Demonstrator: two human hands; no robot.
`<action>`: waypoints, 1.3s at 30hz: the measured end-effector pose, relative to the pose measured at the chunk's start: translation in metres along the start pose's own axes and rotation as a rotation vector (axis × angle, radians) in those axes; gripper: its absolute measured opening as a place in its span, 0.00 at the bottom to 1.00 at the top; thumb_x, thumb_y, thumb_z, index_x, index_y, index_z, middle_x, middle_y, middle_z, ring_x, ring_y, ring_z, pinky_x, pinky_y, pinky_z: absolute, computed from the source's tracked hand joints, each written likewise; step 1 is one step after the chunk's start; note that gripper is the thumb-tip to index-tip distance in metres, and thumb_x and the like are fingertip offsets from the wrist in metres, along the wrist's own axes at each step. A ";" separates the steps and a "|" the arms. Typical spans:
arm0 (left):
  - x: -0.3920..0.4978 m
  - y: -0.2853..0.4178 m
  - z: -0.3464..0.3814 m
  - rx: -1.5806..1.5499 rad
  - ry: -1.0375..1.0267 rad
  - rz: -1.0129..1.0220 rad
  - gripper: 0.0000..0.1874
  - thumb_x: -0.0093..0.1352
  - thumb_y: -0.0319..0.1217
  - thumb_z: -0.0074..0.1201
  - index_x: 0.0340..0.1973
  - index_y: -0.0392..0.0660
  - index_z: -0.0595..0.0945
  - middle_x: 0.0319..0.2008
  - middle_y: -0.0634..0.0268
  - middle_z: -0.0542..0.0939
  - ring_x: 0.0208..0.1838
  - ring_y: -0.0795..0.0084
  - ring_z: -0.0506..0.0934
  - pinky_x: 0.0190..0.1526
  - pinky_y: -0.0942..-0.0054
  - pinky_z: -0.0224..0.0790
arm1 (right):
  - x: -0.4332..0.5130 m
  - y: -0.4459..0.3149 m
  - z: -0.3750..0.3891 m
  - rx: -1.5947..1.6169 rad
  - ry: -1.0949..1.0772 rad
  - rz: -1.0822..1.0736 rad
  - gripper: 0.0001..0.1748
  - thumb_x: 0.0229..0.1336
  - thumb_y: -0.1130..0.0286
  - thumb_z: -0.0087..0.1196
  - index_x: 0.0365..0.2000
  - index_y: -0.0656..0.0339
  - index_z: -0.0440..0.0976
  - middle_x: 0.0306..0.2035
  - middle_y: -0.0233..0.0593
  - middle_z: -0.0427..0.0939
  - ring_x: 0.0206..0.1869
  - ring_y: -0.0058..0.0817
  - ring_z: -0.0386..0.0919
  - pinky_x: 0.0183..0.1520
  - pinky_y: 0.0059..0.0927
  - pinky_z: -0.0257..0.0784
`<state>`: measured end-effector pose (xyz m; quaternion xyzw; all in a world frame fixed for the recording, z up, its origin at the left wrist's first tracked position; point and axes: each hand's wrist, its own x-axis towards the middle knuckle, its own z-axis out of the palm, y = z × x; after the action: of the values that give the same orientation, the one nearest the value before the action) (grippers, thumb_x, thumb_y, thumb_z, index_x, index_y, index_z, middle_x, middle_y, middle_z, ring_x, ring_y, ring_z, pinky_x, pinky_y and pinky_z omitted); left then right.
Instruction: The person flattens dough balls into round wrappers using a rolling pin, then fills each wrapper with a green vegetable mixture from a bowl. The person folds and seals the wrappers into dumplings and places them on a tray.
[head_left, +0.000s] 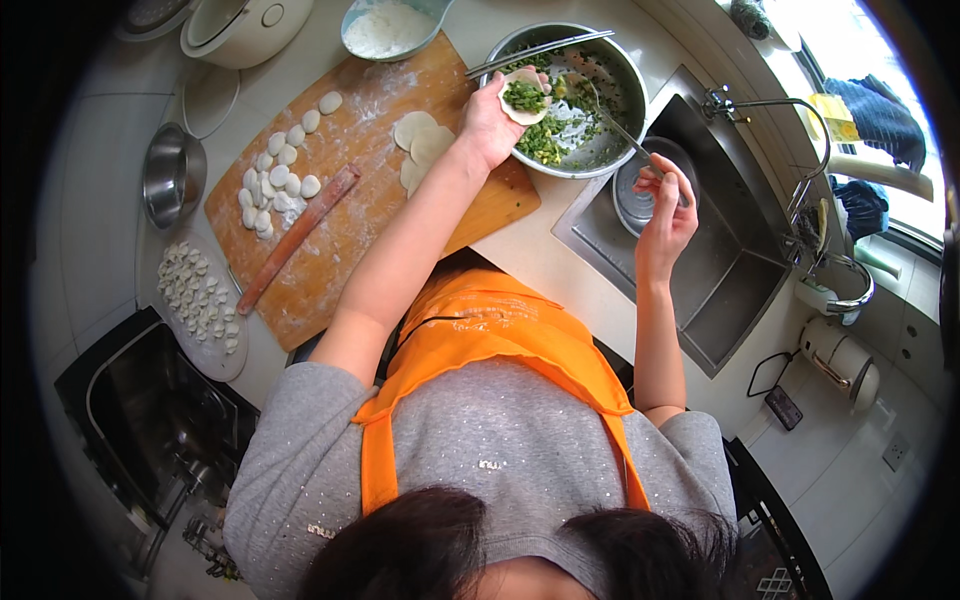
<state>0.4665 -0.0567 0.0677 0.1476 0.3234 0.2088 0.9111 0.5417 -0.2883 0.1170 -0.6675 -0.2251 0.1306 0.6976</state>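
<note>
My left hand (487, 124) holds a round dough wrapper (523, 117) with chopped green filling (525, 96) heaped on it, at the near left rim of a steel mixing bowl (642, 97). My right hand (667, 206) grips a metal spoon (628, 140) by its handle, and the spoon's far end reaches into the green filling in that bowl. A pair of chopsticks (540, 54) lies across the bowl's rim. Several flat wrappers (431, 145) overlap on the floured wooden board (375, 202) beside my left forearm, which may hide part of them.
Dough pieces (278, 176) and a rolling pin (300, 238) lie on the board's left part. A flour bowl (390, 30) stands behind it. Left are an empty steel bowl (174, 176) and a plate (225, 366) of small white shaped pieces. A sink (712, 300) with a faucet (817, 142) is right.
</note>
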 end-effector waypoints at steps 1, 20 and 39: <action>-0.002 -0.002 0.004 -0.011 -0.007 -0.013 0.27 0.84 0.42 0.28 0.64 0.36 0.73 0.62 0.51 0.78 0.67 0.55 0.74 0.73 0.54 0.64 | -0.003 -0.006 0.004 -0.079 -0.040 -0.093 0.16 0.77 0.70 0.45 0.50 0.71 0.78 0.41 0.39 0.82 0.41 0.23 0.79 0.45 0.26 0.76; -0.011 -0.004 0.027 -0.013 -0.087 -0.037 0.29 0.84 0.46 0.27 0.65 0.36 0.72 0.62 0.50 0.78 0.68 0.55 0.73 0.73 0.52 0.64 | -0.013 -0.003 0.002 0.286 0.108 0.071 0.17 0.77 0.69 0.45 0.51 0.72 0.76 0.39 0.43 0.83 0.38 0.26 0.80 0.46 0.29 0.77; -0.009 -0.011 0.028 -0.027 -0.048 0.003 0.29 0.83 0.47 0.31 0.59 0.34 0.75 0.53 0.50 0.81 0.59 0.57 0.77 0.68 0.53 0.67 | -0.042 0.015 0.016 0.211 0.165 0.235 0.19 0.77 0.65 0.46 0.53 0.73 0.76 0.39 0.44 0.83 0.38 0.25 0.81 0.47 0.29 0.79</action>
<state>0.4820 -0.0742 0.0888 0.1410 0.2983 0.2108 0.9202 0.4997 -0.2934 0.0967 -0.6208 -0.0723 0.1788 0.7599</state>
